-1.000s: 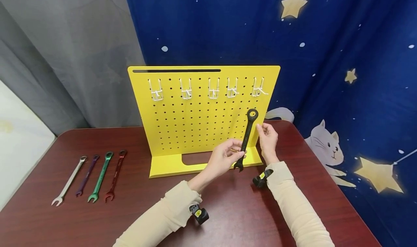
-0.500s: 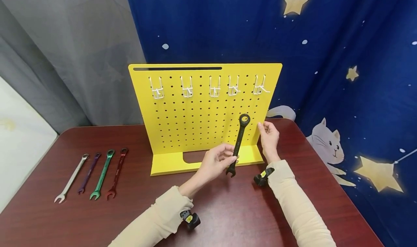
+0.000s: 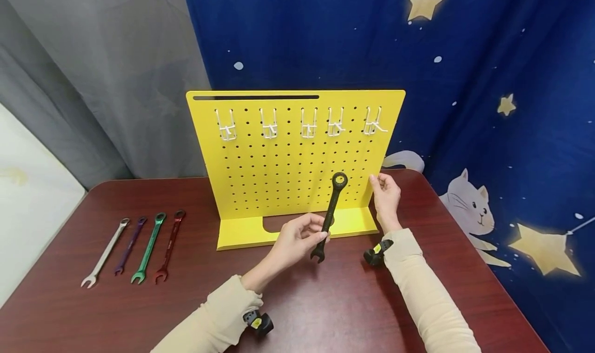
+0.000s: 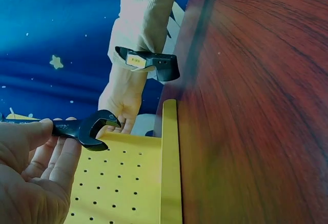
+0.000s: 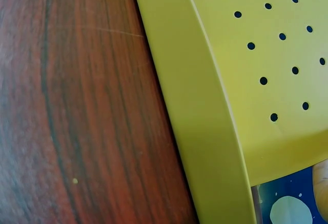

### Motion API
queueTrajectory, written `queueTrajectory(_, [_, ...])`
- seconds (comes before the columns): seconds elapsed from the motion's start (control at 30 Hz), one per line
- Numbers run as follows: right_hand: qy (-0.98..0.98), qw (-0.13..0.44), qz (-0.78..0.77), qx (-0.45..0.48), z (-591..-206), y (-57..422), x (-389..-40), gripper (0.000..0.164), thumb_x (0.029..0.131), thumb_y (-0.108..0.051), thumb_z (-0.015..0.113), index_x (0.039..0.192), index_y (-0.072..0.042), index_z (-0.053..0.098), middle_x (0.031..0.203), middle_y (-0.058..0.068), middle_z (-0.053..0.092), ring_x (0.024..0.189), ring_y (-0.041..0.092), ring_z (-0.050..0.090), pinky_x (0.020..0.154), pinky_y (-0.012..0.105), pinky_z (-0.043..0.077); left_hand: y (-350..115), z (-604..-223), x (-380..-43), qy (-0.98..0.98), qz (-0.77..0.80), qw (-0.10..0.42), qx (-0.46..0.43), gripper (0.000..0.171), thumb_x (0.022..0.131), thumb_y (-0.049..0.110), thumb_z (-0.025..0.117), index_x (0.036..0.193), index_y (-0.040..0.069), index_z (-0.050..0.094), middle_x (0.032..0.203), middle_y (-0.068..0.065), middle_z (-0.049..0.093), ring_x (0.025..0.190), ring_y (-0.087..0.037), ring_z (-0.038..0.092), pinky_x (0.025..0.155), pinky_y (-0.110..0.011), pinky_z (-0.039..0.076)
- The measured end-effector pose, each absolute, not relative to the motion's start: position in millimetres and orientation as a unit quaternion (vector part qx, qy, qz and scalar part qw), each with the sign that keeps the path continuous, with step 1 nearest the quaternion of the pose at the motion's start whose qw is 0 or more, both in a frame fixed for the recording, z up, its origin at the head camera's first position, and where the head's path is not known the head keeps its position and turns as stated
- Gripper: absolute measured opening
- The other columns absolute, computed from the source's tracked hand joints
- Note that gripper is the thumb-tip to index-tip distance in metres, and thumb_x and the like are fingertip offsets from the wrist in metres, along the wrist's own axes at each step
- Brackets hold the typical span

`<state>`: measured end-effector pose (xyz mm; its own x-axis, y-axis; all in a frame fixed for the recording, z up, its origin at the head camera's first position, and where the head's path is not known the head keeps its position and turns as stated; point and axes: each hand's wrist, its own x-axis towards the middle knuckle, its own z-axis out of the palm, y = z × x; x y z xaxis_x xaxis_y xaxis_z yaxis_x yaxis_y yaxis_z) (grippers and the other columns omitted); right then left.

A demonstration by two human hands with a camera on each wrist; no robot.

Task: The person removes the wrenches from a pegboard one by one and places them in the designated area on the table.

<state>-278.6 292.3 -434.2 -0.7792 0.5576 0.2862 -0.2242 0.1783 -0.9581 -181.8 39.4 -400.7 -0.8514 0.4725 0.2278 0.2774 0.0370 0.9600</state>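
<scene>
My left hand (image 3: 297, 239) pinches a black ratcheting combination wrench (image 3: 331, 208) near its lower end, between thumb and fingers. The ring end points up and the open end (image 4: 95, 130) sticks out below the hand. It is held tilted in front of a yellow pegboard (image 3: 288, 172). At that board's right edge is my right hand (image 3: 387, 195), thumb on the front side and fingers curled behind, gripping the edge. Only a sliver of that hand shows in the right wrist view. White double-wire hooks (image 3: 308, 124) line the board's upper part, with nothing hanging on them.
On the left of the dark red table (image 3: 344, 311) lie a silver wrench (image 3: 106, 254), a purple wrench (image 3: 130, 247), a green wrench (image 3: 149, 248) and a red wrench (image 3: 170, 247), side by side. A blue star-patterned curtain (image 3: 325, 37) hangs behind.
My left hand has moved left and a little toward me, carrying the black wrench away from the board's right side. My right hand stays at the board's edge.
</scene>
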Motion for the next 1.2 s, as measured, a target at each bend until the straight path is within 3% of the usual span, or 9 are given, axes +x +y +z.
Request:
queueTrajectory(0.33, [-0.705, 0.312, 0.628, -0.111, -435, 293, -279, 0.027, 0.089, -0.020, 0.066, 0.103, 0.003, 0.063, 0.078, -0.009, 0.056, 0.075, 0.008, 0.050, 0.071, 0.014, 0.043, 21, -403, -176, 0.710, 0.654, 0.094, 0.245, 0.019, 0.089, 0.006, 0.064, 0.106, -0.001, 0.061, 0.096, -0.026, 0.067, 0.078, -0.011, 0.068, 0.062, -0.026, 0.054])
queueTrajectory(0.77, [-0.702, 0.309, 0.632, -0.114, -435, 292, -280, 0.027, 0.089, -0.021, 0.066, 0.102, 0.002, 0.062, 0.079, -0.010, 0.055, 0.076, 0.007, 0.050, 0.071, 0.015, 0.043, -3, -404, -173, 0.731, 0.639, 0.084, 0.224, 0.018, 0.089, 0.006, 0.063, 0.105, -0.002, 0.061, 0.093, -0.025, 0.067, 0.077, -0.020, 0.067, 0.061, -0.021, 0.049])
queueTrajectory(1.2, [-0.703, 0.306, 0.632, -0.119, -435, 293, -278, 0.029, 0.089, -0.022, 0.066, 0.104, 0.002, 0.062, 0.081, -0.009, 0.056, 0.077, 0.007, 0.051, 0.073, 0.014, 0.044, -27, -407, -167, 0.739, 0.634, 0.081, 0.215, 0.019, 0.089, 0.007, 0.063, 0.105, -0.003, 0.060, 0.093, -0.025, 0.067, 0.075, -0.012, 0.066, 0.059, -0.019, 0.045])
